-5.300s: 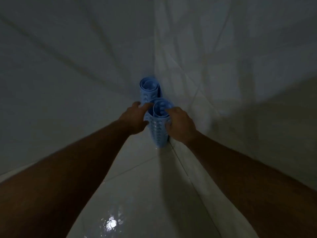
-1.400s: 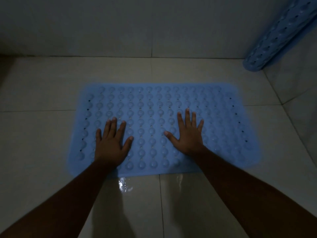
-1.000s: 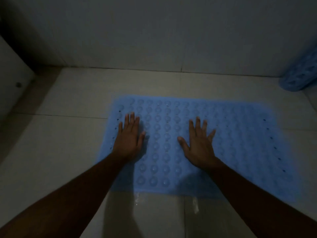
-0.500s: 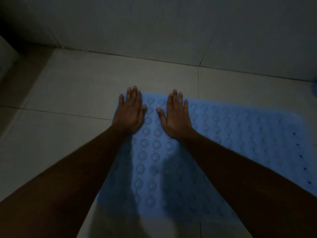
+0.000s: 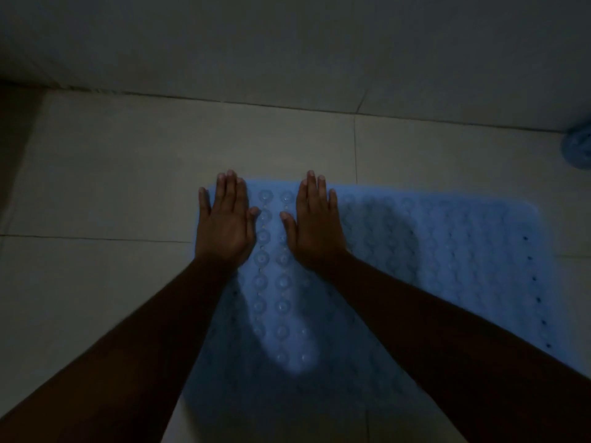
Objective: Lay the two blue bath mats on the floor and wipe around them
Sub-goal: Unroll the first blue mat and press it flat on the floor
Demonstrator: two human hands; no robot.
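Observation:
One blue bath mat (image 5: 431, 266) with rows of round bumps lies flat on the pale tiled floor. My left hand (image 5: 225, 223) rests palm down on its far left corner, fingers spread, fingertips just past the mat's far edge. My right hand (image 5: 315, 223) lies flat on the mat beside it, a short gap between the thumbs. Neither hand holds anything. The second blue mat (image 5: 580, 148) stays rolled up at the right edge of the view, only its end showing.
The tiled floor (image 5: 112, 187) stretches left and beyond the mat to a tiled wall (image 5: 287, 43). The room is dim. A darker strip runs along the far left edge.
The mat went from rolled in the corner to lying flat. Over the last second both hands slid to its far left corner, and the view shifted left.

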